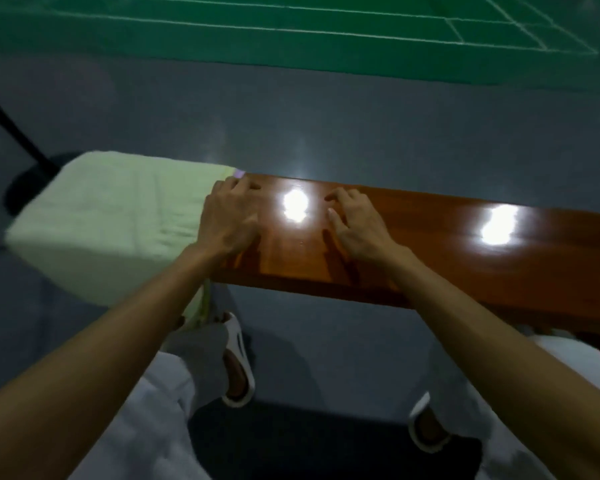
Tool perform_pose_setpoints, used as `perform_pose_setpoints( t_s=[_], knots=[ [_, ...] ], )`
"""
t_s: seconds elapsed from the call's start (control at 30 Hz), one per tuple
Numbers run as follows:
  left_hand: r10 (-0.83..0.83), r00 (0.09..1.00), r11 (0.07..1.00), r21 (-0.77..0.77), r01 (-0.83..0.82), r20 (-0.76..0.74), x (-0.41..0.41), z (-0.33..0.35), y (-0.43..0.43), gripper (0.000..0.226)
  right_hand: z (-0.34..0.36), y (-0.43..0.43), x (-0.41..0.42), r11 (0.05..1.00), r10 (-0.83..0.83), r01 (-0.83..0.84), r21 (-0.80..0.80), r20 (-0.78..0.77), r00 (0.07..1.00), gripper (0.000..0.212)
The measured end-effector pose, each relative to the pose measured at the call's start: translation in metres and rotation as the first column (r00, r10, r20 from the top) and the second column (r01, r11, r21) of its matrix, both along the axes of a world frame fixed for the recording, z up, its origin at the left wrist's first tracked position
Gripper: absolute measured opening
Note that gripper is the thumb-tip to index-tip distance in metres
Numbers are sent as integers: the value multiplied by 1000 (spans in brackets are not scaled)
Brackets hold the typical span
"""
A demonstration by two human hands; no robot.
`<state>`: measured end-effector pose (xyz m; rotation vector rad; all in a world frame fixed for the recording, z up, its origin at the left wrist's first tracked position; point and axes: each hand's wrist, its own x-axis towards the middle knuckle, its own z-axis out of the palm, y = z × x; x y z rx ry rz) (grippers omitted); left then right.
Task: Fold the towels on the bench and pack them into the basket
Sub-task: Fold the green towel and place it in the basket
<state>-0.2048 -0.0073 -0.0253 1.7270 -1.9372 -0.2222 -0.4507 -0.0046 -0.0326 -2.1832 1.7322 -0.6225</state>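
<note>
Your landmark is the glossy brown wooden bench (430, 244), which runs across the view from the left toward the right edge. A pale green towel (111, 216) is spread over the bench's left end, covering the top there and hanging down over the near side, with a strip of it trailing lower still beside your left forearm. Your left hand (231, 220) rests palm down on the bench top right at the towel's right-hand edge; the heel and outer side of the hand overlap that edge, and the fingers reach onto bare wood, loosely spread, pinching nothing that you can see. A small lilac tag (239, 173) shows at the towel's far right corner, just beyond your left fingertips. Your right hand (357, 225) lies further right on the bench, on bare wood, apart from the towel, fingers spread and relaxed, holding nothing. Two bright light reflections sit on the bench top, one between your hands and one to the right of your right hand. The picture is somewhat blurred, so finer finger contact is hard to tell.
</note>
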Motion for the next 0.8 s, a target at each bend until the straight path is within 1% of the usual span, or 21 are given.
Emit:
perform_pose_setpoints(
  t_s=[0.07, 0.17, 0.23, 0.3, 0.37, 0.5, 0.57, 0.67, 0.73, 0.8],
  knots=[
    [81, 996, 997, 17, -82, 20, 45, -7, -3, 42, -6, -12, 44, 998, 52, -52, 21, 7, 999, 30],
    [202, 979, 979, -7, -202, 10, 108, -18, -5, 37, -9, -24, 108, 993, 120, -121, 8, 37, 992, 31],
    [267, 964, 963, -19, -267, 2, 143, -26, -4, 36, -12, -31, 144, 984, 179, -179, -1, 40, 983, 32],
    [330, 944, 944, -24, -330, 7, 172, -34, -4, 36, -16, -36, 173, 980, 200, -201, -2, 33, 979, 34],
    [382, 924, 924, -28, -382, 8, 194, -42, -3, 37, -21, -42, 196, 984, 175, -175, -27, 8, 984, 38],
    [477, 879, 878, -32, -477, -6, 223, -58, -6, 41, -33, -53, 219, 995, 53, -59, -84, -70, 996, 46],
    [552, 833, 833, -15, -553, -19, 232, -59, -11, 43, -36, -59, 225, 995, 9, -18, -98, -87, 996, 48],
    [709, 704, 704, 20, -710, 35, 247, -58, -22, 50, -36, -66, 230, 994, -33, 23, -105, -98, 995, 41],
    [778, 623, 624, 14, -781, 77, 257, -56, -28, 44, -36, -72, 235, 995, -49, 39, -96, -98, 994, 34],
    [809, 580, 582, 16, -813, 93, 266, -53, -33, 34, -37, -77, 241, 996, -52, 45, -77, -89, 995, 27]
  ],
)
